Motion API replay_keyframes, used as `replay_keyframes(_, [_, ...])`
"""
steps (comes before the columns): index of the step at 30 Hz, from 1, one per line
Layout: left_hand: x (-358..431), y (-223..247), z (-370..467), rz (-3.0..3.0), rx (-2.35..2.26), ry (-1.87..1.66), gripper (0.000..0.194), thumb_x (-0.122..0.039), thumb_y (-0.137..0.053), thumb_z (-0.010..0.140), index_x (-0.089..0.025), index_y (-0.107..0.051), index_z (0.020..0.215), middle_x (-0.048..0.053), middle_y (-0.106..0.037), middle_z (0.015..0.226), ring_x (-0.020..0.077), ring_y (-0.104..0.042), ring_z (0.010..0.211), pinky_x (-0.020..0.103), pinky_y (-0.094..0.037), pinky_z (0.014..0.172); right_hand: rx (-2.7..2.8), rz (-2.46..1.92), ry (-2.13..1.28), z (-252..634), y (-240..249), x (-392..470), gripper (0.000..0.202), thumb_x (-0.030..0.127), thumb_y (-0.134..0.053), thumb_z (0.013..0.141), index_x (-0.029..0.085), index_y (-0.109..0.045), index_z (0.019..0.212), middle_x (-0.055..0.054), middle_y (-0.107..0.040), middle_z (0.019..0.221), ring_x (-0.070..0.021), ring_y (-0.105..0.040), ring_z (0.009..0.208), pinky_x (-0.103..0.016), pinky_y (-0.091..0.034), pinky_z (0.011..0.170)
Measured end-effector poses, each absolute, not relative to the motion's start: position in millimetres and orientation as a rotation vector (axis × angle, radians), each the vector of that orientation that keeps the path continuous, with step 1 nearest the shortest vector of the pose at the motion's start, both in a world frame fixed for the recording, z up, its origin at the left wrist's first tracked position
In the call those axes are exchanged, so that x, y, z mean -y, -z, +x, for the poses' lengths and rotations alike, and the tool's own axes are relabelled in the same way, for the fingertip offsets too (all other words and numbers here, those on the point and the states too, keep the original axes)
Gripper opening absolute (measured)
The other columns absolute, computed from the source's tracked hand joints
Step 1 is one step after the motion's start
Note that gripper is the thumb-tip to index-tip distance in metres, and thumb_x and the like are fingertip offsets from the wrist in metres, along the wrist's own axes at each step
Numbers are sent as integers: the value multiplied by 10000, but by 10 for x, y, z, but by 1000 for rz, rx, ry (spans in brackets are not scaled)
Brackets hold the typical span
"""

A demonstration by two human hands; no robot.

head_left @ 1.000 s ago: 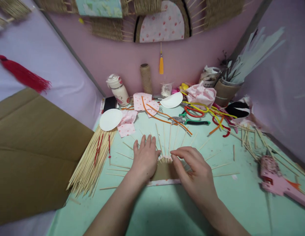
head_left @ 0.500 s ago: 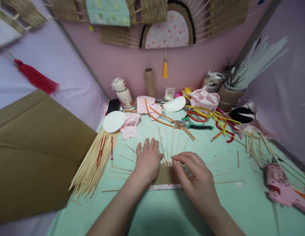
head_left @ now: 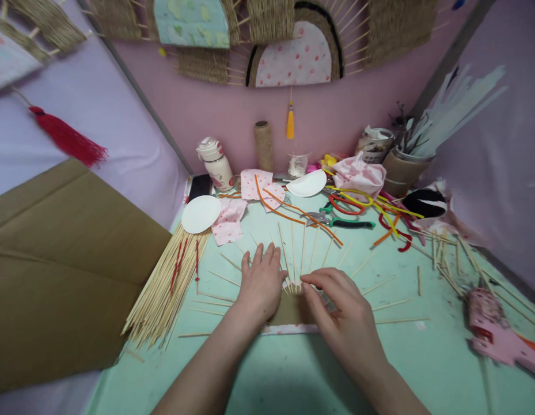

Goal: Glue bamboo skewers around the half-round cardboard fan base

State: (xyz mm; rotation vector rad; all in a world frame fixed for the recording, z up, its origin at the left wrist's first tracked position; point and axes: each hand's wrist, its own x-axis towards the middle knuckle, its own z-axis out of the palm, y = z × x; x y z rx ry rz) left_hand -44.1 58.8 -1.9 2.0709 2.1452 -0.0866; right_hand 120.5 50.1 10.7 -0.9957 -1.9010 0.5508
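A brown cardboard half-circle with pink-dotted white fabric along its edge lies on the table in front of me. Thin wooden sticks fan outward from its curved rim. My left hand lies over the left part of the fan, fingers spread and pointing away from me, pressing on the sticks and cardboard. At the top of the curve my right hand pinches the lower end of one stick between thumb and forefinger. Both hands hide parts of the cardboard's sides and some stick ends.
On the left are a bundle of sticks and a large cardboard sheet. Green-handled pliers, orange pipe cleaners and a white bottle sit farther back. A pink glue gun rests at right, near cut sticks.
Both hands keep nearly the same place and pose over the cardboard and sticks. The whole view has shifted very slightly.
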Motion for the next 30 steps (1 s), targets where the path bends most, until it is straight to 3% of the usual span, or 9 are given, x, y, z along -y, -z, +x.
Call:
replay_keyframes(21, [-584, -39, -472, 2042, -2147, 56, 502, -302, -391, 1024, -172, -392, 1508, 83, -353, 1611, 290, -282, 1503, 573, -259, 1199, 1903, -994, -568, 1208, -98, -509, 99, 179, -557, 969, 208, -651, 964, -26, -657, 895, -169, -606, 855, -304, -467, 743])
replay_keyframes(30, [-520, -166, -796, 1908, -2344, 86, 442, -292, -496, 982, -170, -502, 1406, 107, -440, 1560, 338, -346, 1465, 616, -261, 1168, 1924, -1016, -608, 1209, -95, -496, 119, 193, -543, 977, 201, -660, 955, -37, -659, 902, -178, -611, 872, -315, -467, 759])
